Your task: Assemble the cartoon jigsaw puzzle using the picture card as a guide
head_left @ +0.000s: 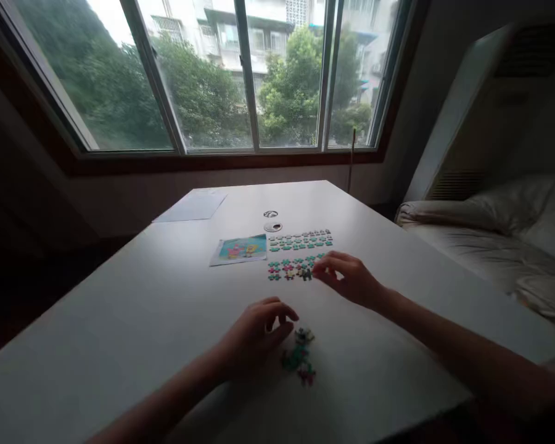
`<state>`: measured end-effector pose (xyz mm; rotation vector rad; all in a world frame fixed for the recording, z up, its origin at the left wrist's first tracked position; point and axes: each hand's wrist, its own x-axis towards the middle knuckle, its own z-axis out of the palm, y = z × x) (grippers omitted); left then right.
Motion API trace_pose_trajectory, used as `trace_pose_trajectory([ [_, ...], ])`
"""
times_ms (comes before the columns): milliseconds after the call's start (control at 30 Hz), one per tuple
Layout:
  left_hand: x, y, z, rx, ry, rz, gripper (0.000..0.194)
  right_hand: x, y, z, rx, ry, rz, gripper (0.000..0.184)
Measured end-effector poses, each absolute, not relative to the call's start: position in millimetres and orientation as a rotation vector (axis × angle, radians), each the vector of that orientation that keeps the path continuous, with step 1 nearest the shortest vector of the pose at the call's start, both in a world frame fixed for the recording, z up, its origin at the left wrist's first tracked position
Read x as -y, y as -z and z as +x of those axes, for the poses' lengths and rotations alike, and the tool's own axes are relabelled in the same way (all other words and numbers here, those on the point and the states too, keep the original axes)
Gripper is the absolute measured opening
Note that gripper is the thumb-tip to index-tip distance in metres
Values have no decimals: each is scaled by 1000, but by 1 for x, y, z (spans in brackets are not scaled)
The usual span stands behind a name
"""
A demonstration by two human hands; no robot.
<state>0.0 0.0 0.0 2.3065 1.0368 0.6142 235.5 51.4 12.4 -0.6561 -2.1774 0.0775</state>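
Observation:
My right hand [345, 276] reaches over the near right end of several rows of jigsaw puzzle pieces. Its thumb and index finger pinch at the edge of a dark puzzle piece [307, 274] in the nearest row. Closer to me, my left hand [263, 327] hovers beside a small loose heap of puzzle pieces [296, 356], coloured green, white and pink. Its fingers curl, with a gap between thumb and index fingertip and nothing visible in it. Left of the rows lies a picture sheet [241, 249] with pink and yellow cartoon figures on blue.
Everything lies on a long white table [166, 308]. Farther back are a round metal-rimmed opening [272, 227] and a similar round fitting [271, 214]. A pale paper sheet [192, 205] rests at the far left edge. A light sofa [490, 228] stands to the right.

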Motion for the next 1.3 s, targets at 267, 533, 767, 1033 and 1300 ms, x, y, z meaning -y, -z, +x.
trace_pose_trajectory([
  [267, 11, -13, -16, -1047, -380, 2594, 34, -76, -36, 253, 2019, 144, -804, 10],
  [533, 9, -14, -22, -1073, -359, 2666, 16, -89, -36, 273, 1956, 252, -886, 13],
  [767, 10, -15, -21, -1089, -359, 2643, 16, -90, -33, 273, 1990, 243, -894, 12],
  [1033, 8, -15, -21, -1112, -323, 2646, 17, -89, -34, 273, 1995, 214, -888, 14],
  [1300, 8, -15, -22, -1109, -365, 2585, 15, -103, -29, 288, 2114, 75, -992, 18],
])
